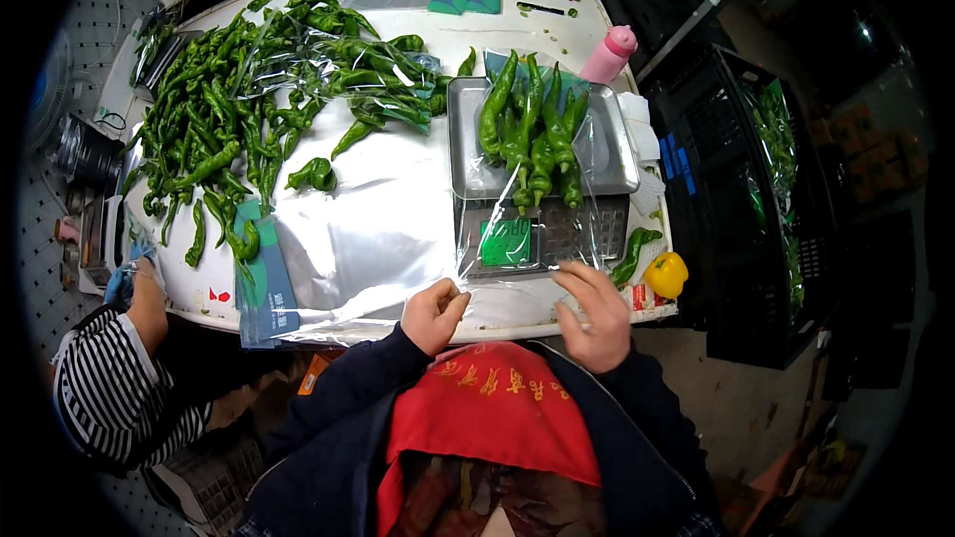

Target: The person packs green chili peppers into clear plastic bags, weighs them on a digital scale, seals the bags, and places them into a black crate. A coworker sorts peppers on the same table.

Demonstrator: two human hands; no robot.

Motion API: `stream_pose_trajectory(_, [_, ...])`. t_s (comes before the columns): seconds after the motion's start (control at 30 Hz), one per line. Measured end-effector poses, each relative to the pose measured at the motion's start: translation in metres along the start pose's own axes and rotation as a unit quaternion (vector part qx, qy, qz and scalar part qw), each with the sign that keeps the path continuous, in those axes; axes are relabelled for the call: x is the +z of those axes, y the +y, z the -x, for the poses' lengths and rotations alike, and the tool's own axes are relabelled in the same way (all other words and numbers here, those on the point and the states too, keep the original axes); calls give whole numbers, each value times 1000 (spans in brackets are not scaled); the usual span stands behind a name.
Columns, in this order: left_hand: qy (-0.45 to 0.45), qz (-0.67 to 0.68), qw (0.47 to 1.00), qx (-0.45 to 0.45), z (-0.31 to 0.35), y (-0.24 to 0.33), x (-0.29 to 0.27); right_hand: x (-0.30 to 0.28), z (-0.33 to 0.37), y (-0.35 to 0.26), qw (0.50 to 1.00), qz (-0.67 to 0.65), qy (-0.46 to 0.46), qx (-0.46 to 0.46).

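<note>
Several long green peppers (537, 129) lie in a clear plastic bag (589, 164) on the metal pan of a digital scale (619, 154). The scale's green display (505, 243) faces me. My left hand (435, 316) is closed in a pinch at the near left edge of the bag, where the film is drawn tight toward it. My right hand (595, 318) hovers by the scale's near right corner, thumb and forefinger apart, with a small white spot at the forefinger's tip. Left of the scale spreads a large heap of green peppers (209, 99), with more clear film over part of it.
Printed plastic bags (267, 283) lie at the table's near left edge. A pink bottle (609, 55) stands behind the scale; a yellow pepper (666, 275) sits at the right corner. Black crates (741, 209) stand on the right. A striped-sleeved person (114, 378) is at the left.
</note>
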State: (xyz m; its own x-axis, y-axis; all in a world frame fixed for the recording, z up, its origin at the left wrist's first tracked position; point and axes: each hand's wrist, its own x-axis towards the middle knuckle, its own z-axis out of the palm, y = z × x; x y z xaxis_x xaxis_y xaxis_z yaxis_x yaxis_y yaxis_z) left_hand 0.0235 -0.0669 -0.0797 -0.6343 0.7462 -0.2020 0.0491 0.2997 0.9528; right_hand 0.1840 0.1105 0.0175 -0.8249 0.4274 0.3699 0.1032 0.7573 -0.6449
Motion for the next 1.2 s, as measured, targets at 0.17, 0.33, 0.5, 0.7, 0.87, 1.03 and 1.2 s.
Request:
stream_pose_trajectory(0.17, [24, -58, 998, 12, 5, 4, -3, 36, -23, 8, 969, -82, -234, 0])
stream_pose_trajectory(0.33, [0, 59, 997, -43, 11, -10, -3, 36, -16, 0, 922, -245, -258, 153])
stream_pose_trajectory(0.5, [-4, 74, 997, -27, 18, -3, -8, 67, -17, -8, 955, -216, -161, 126])
stream_pose_trajectory(0.7, [-39, 106, 992, -55, 21, 0, -8, 92, -17, -12, 955, -201, -183, 117])
stream_pose_trajectory(0.87, [-87, 111, 983, -118, 23, -9, -8, 99, -10, -5, 951, -197, -206, 116])
stream_pose_trajectory(1.03, [-135, 167, 968, -127, 22, -8, -11, 105, -6, 2, 961, -175, -199, 82])
stream_pose_trajectory(1.2, [-49, 264, 955, -125, -11, -9, -16, 104, -3, -9, 979, -84, -182, 34])
